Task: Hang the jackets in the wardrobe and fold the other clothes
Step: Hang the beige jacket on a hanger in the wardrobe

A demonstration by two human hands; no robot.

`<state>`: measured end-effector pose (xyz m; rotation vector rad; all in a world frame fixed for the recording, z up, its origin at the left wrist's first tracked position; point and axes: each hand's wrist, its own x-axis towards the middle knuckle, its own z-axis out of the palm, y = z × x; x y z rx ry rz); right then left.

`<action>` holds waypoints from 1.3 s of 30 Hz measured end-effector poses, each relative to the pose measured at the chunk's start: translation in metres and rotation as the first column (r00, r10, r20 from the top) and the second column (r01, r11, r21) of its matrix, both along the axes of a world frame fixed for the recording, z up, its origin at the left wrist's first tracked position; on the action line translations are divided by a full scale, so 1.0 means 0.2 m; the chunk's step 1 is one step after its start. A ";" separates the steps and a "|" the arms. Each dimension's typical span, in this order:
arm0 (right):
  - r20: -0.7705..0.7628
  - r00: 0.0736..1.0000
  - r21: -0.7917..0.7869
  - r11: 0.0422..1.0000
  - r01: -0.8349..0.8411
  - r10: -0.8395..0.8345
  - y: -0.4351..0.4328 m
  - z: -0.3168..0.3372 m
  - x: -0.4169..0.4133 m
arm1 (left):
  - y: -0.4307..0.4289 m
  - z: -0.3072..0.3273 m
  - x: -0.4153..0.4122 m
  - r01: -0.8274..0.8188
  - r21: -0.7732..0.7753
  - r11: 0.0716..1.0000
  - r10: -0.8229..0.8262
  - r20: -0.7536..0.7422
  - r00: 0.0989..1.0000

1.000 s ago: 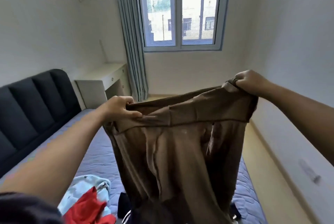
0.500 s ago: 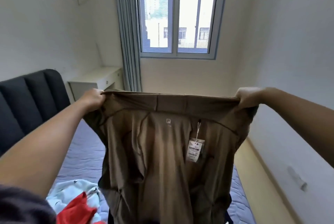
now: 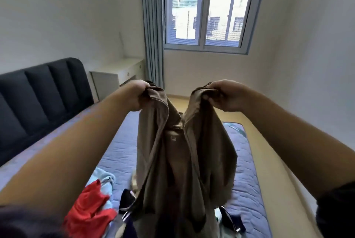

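Note:
I hold a brown zip jacket [image 3: 184,164] up in the air over the bed. My left hand [image 3: 139,93] grips its top left edge and my right hand [image 3: 224,94] grips its top right edge. The front hangs open between my hands, showing the inner neck label. The lower hem drops out of view at the bottom. Under it on the bed lie a red garment [image 3: 90,210], a pale blue garment [image 3: 103,178] and dark clothes with white stripes [image 3: 126,205].
The bed [image 3: 119,147] has a blue quilted cover and a dark padded headboard [image 3: 40,85] on the left. A white desk [image 3: 117,76] and a grey curtain [image 3: 152,26] stand by the window [image 3: 207,7]. Wooden floor [image 3: 272,141] runs along the bed's right side.
My hands have come closer together, so the jacket that was stretched wide now hangs narrow with its front open. The paper price tag is hidden now. The view tilted down toward the bed.

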<state>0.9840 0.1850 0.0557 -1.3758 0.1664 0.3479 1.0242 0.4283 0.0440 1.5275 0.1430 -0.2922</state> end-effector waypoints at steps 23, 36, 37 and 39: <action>-0.472 0.858 -0.361 0.932 0.022 -0.203 0.26 -2.04 0.47 | -0.10 -1.99 0.48 0.278 0.202 0.939 -0.136 -0.523 0.841; -0.743 0.575 -0.417 0.909 0.005 -0.344 0.37 -3.20 -0.24 | 0.11 -3.07 -0.30 0.350 0.203 0.914 -0.032 -0.826 0.563; -0.756 0.557 -0.407 0.913 0.009 -0.343 0.38 -3.24 -0.28 | 0.11 -3.14 -0.34 0.351 0.209 0.913 -0.020 -0.835 0.550; -0.784 0.515 -0.372 0.926 0.059 -0.347 0.38 -3.35 -0.34 | 0.08 -3.27 -0.42 0.346 0.215 0.913 0.005 -0.854 0.520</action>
